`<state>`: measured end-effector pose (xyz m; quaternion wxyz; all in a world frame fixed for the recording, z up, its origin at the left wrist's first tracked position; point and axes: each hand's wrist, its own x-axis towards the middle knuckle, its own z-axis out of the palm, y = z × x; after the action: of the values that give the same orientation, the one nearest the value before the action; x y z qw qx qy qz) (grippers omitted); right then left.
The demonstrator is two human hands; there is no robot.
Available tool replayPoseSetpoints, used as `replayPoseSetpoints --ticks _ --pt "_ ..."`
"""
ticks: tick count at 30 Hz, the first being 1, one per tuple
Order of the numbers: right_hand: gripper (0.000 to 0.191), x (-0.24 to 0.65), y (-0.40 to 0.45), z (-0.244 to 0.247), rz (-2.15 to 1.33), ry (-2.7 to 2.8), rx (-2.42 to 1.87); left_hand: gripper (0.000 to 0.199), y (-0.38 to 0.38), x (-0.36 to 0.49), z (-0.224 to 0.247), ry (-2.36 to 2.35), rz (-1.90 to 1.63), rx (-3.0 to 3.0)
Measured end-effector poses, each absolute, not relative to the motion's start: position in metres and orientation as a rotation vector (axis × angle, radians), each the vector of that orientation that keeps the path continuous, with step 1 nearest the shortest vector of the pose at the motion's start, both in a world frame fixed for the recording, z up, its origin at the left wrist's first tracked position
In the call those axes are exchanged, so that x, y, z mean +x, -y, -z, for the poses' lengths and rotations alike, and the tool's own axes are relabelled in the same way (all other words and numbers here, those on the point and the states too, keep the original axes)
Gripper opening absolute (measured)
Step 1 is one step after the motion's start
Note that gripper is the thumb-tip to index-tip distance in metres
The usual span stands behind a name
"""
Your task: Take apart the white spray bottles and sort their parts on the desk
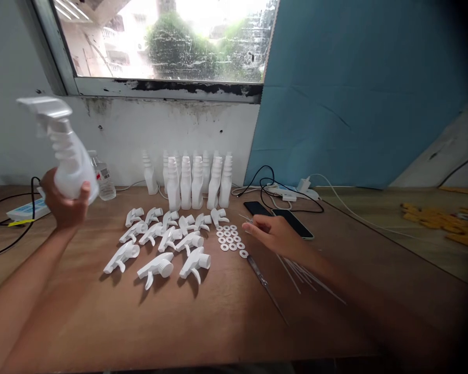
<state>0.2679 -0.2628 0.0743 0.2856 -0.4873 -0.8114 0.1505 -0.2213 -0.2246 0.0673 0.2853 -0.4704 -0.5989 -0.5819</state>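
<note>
My left hand is raised at the left, wrapped around the lower part of a white spray bottle. A trigger head sits on top of this bottle, and the bottle leans a little to the left. Over the right part of the table is my right hand, its fingers curled; what is in them is hidden. Thin white tubes lie beneath and around it, with ends showing by the thumb. Left of this hand are rows of small white washers. Several white trigger spray heads lie on the table between my hands.
White bottles without heads stand by the wall. A thin pointed tool lies near the washers. Two phones, black cables and a power strip are on the table. A clear bottle stands at left.
</note>
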Motion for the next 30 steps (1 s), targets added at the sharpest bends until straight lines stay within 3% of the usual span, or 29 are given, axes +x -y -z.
replayPoseSetpoints --ticks 3,10,19,26,30 --pt "0.037 0.256 0.261 -0.105 -0.583 2.112 -1.092 0.063 0.244 -0.139 -0.079 1.414 1.591 -1.546" --pt "0.047 0.23 0.247 -0.153 -0.754 1.797 -0.569 0.058 0.285 -0.012 -0.077 1.137 1.497 -2.402" --pt "0.028 0.227 0.247 -0.155 -1.0 1.545 -0.45 0.051 0.29 0.016 -0.08 1.202 1.671 -2.726" --pt "0.036 0.218 0.257 -0.156 -1.205 1.492 -0.329 0.05 0.291 0.013 -0.077 1.283 1.88 -2.91" --pt "0.03 0.218 0.254 -0.156 -1.214 1.374 -0.308 0.052 0.285 0.008 -0.076 1.276 2.049 -3.11"
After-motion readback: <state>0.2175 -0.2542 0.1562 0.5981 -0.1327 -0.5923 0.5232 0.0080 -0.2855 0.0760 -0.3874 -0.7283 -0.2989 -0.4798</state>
